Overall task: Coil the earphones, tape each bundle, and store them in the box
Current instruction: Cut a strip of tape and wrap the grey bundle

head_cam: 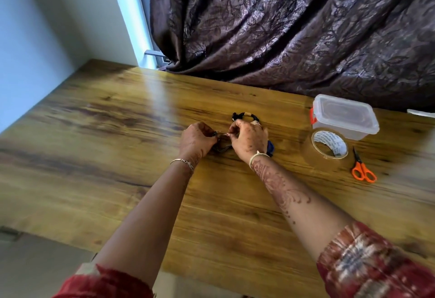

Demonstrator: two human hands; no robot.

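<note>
My left hand (196,138) and my right hand (248,138) meet over a coiled grey earphone bundle (222,148) on the wooden table (106,132). Both pinch it near its top, where a small piece of tape seems to sit between my fingertips. A black coiled bundle (244,116) with a tan tape band lies just behind my right hand. A blue bundle (270,148) peeks out at my right wrist, mostly hidden. The clear plastic box (343,116) with orange clips stands at the right, lid on.
A roll of brown packing tape (328,150) lies in front of the box, with orange-handled scissors (362,168) to its right. A dark patterned curtain (294,26) hangs along the table's far edge. A white wall borders the table's left side.
</note>
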